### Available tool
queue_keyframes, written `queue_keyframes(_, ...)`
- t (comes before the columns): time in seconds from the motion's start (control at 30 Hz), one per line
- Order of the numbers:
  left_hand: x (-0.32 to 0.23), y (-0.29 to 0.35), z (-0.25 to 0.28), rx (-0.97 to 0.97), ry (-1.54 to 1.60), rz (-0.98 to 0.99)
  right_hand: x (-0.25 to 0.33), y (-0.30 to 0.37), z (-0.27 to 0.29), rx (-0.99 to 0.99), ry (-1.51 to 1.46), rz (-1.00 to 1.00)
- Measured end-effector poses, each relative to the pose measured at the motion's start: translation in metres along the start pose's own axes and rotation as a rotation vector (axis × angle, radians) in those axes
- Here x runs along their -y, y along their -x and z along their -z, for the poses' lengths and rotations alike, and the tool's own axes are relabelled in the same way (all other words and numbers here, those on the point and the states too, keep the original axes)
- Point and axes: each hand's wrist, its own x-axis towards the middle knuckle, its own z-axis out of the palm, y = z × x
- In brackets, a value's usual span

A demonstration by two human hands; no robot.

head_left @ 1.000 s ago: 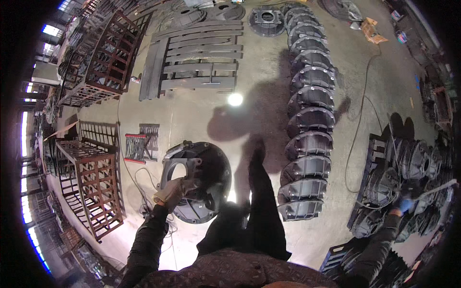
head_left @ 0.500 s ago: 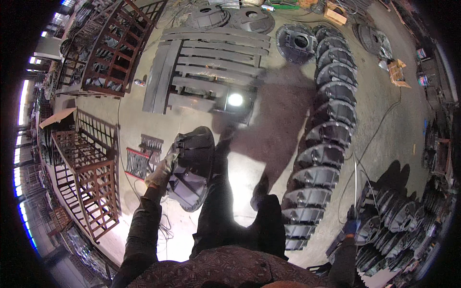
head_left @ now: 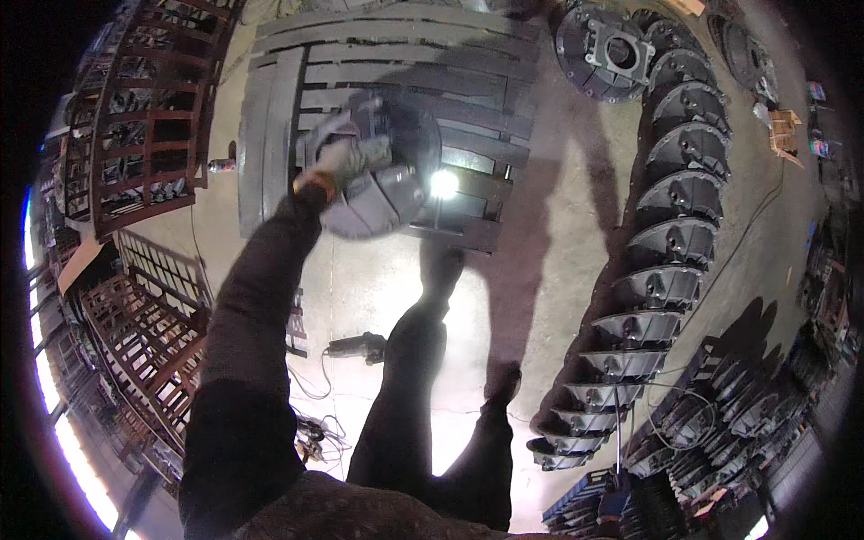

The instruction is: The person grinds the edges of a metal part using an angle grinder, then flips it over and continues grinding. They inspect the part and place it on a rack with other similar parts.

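My left hand (head_left: 342, 162), in a pale glove, grips a dark, round, ribbed metal housing (head_left: 382, 198) by its edge. The housing is tilted and smeared by motion, held out over a grey slatted pallet (head_left: 274, 135); whether it touches the slats I cannot tell. Low on the right, my right hand (head_left: 615, 500) wears a blue glove and is closed round a thin pale rod (head_left: 619, 432) that points away from me.
A long curved row of similar housings (head_left: 679, 198) stands along my right, with another housing (head_left: 605, 54) at its far end. Rusty metal crates (head_left: 148, 144) line the left. A power tool (head_left: 355, 347) and loose cables (head_left: 324, 436) lie by my legs.
My left hand has carried the housing forward and up, from beside my left leg to above the pallet. My right hand, with the rod, is lower in view, and I have stepped forward.
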Motion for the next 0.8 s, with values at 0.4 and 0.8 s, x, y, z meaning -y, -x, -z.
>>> queue_keyframes(0.4,0.121,-0.173,-0.085,0.298,0.192,0.58,0.009,0.054,-0.048,-0.059,0.153,-0.203)
queue_keyframes(0.8,-0.005,-0.012,-0.039,0.429,-0.376,0.226,-0.031,0.116,-0.102,-0.153,0.148,0.115)
